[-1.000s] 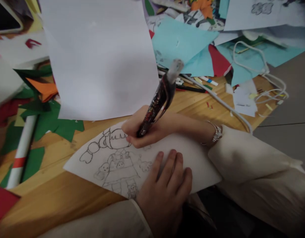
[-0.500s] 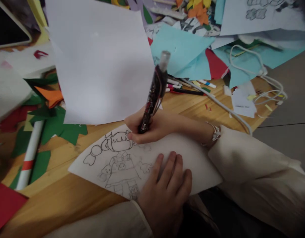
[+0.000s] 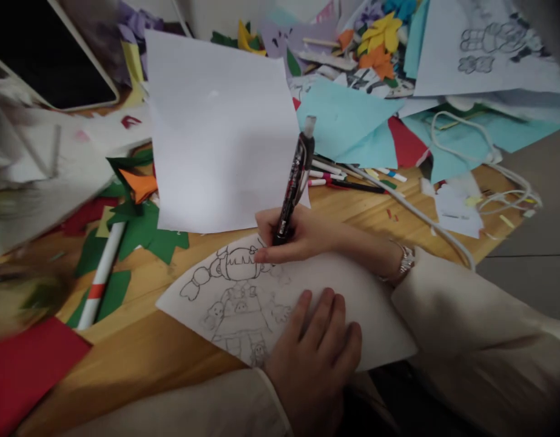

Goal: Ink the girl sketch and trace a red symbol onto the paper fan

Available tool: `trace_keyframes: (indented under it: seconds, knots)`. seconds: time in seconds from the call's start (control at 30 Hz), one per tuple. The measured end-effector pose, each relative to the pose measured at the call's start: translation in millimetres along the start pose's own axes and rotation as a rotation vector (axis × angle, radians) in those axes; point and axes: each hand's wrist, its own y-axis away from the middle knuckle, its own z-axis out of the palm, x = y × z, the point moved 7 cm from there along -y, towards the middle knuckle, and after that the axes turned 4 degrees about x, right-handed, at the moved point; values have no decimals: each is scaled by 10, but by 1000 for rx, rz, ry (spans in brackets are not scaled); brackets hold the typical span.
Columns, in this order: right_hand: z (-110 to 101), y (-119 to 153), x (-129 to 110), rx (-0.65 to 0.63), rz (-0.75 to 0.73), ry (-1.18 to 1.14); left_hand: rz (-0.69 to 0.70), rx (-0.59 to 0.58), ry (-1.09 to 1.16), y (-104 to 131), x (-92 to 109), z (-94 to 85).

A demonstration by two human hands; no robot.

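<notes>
A sheet of drawing paper point(image 3: 371, 309) lies at an angle on the wooden table. On it is a line drawing of a doll-like figure point(image 3: 238, 309); the head and braid have dark outlines, while the dress and legs are fainter. My right hand point(image 3: 293, 233) grips a dark patterned pen point(image 3: 291, 188) with a clear end pointing up. Its tip is hidden behind my fingers, close to the drawn head. My left hand point(image 3: 313, 352) rests flat on the paper's lower part, fingers stretched out and slightly apart, beside the drawn dress.
A blank white sheet point(image 3: 225, 139) sits just beyond the drawing. Green paper scraps point(image 3: 147, 230), a white tube with a red band point(image 3: 102, 276) and red paper point(image 3: 34, 370) are at left. Pens point(image 3: 352, 182), a white cable point(image 3: 416, 206) and blue paper point(image 3: 347, 115) lie at right. A dark-screened tablet point(image 3: 56, 54) stands upper left.
The camera view has shifted, so the scene appears farther right and slightly lower, with more of the tablet showing. Both hands keep nearly the same places on the paper; the pen stays gripped.
</notes>
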Motion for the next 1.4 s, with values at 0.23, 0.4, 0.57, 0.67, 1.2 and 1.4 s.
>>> trace_keyframes:
  seconds: [0.23,0.4,0.57,0.67,1.2,1.4]
  knots:
    - [-3,-23,36,0,15,-44,-15,50,-33,6,14,-5]
    - [-10,-24,38,24,-8,-10,1,47,-41,21,21,22]
    - [3,15,48,5,-132,45,0,26,-28,18,3,28]
    - [5,18,83,-2,-144,96,-6,28,-29,11,-4,15]
    - [46,11,21,-57,-187,172,-8,31,-16,12,12,10]
    - [48,10,6,-54,-203,208,-23,29,-7,26,19,24]
